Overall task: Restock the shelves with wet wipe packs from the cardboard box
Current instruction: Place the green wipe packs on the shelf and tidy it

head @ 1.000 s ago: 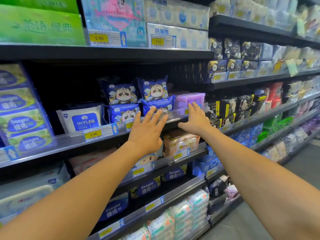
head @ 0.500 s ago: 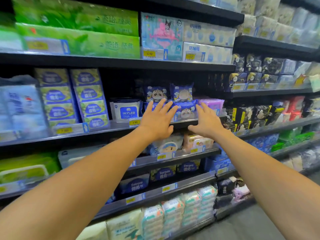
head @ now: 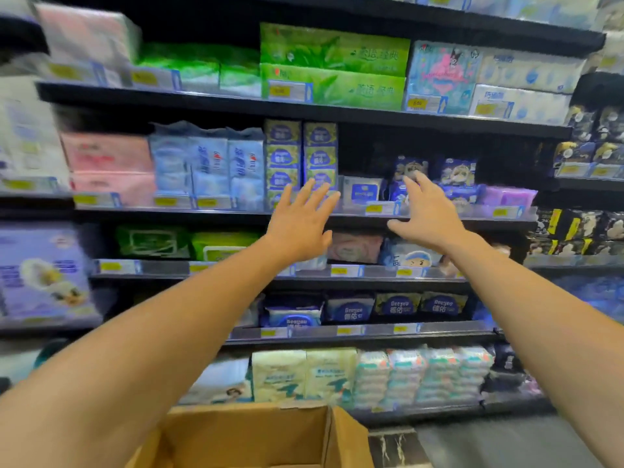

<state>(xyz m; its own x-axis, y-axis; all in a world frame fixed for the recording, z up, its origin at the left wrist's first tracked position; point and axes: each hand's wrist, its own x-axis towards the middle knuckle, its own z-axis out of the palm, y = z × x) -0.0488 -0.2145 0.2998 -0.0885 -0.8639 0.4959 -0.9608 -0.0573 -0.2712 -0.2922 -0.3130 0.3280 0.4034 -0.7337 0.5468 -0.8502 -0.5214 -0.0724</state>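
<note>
Cardboard box (head: 250,434) lies well below, nearer my left grip (head: 299,228) than right grip (head: 427,214); both released, fingers spread, at shelf (head: 202,215).

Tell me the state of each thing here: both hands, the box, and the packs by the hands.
left hand: open, fingers spread, holding nothing.
right hand: open, fingers spread, holding nothing.
cardboard box: open at the top, contents out of view.
dark blue packs: stacked on the shelf, beyond the right hand.
purple pack: lying flat on the same shelf.
</note>
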